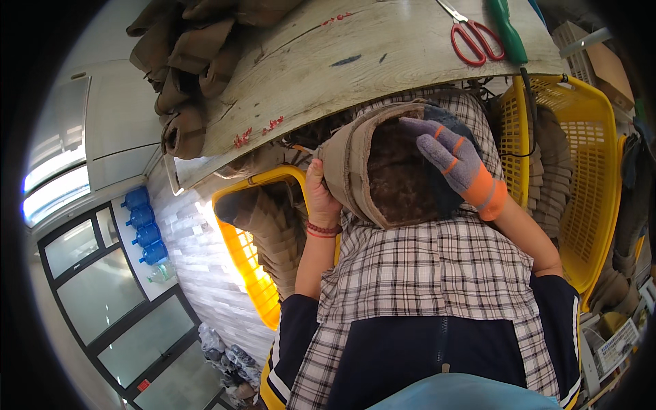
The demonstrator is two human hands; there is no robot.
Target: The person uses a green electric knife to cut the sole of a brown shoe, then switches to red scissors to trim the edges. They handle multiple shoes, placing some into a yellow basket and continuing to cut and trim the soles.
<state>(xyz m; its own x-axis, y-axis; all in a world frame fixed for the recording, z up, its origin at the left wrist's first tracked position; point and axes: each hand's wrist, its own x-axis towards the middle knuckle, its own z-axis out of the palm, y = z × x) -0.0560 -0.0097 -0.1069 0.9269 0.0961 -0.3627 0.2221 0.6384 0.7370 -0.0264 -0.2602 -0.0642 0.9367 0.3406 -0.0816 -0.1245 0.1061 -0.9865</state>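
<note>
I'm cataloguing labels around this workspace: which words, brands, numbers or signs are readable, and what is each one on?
None can be read reliably.
White printed panel, lower right: print too small and blurred.
Small red square on the dark-framed glass panes: any marking too small.
Brown fur-lined piece: no lettering visible.

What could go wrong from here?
1. The black cord of the green-handled tool hangs over the table edge beside the right-side yellow basket; a snag might drag the tool down.
2. The red-handled scissors lie near that edge; a bump could knock them off.
3. The bare left hand grips the fur-lined brown piece, while the gloved right hand has its fingers extended at the opening; if the left loosens, the piece may slip.
</note>
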